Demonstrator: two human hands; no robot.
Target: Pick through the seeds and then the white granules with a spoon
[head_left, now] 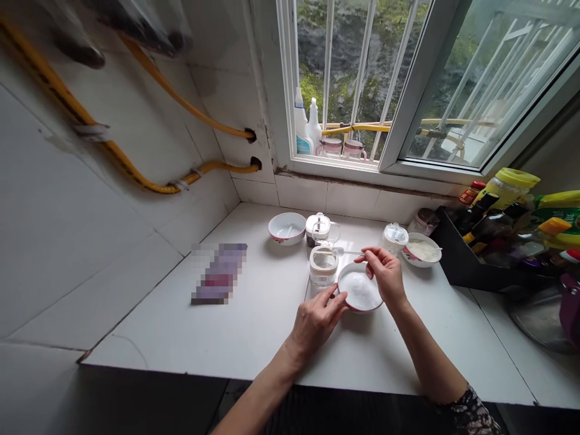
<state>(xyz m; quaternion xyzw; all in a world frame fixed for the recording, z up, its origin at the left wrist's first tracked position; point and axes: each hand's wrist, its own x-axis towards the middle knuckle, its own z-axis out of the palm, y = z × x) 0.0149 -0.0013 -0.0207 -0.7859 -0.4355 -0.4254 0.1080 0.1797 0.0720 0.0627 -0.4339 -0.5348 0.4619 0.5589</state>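
Note:
My left hand [317, 314] grips the near left rim of a white bowl [361, 309] with a red edge, which holds a white granular substance. Pinched in my right hand [384, 272] is the handle of a small pale spoon [351, 252]. The spoon's head is over the rim of a clear jar [323, 275] with a beige collar, just left of the bowl. What lies in the spoon is too small to tell. Behind that jar stands a lidded jar [318, 226] with dark contents and a handle.
Another white bowl [286, 232] sits at the back left, and a bowl of whitish contents [421, 251] is right beside a lidded clear jar [395, 235]. A black box [466, 266] of bottles borders the right. A blurred purple packet [217, 275] lies left. The window [344, 78] is behind.

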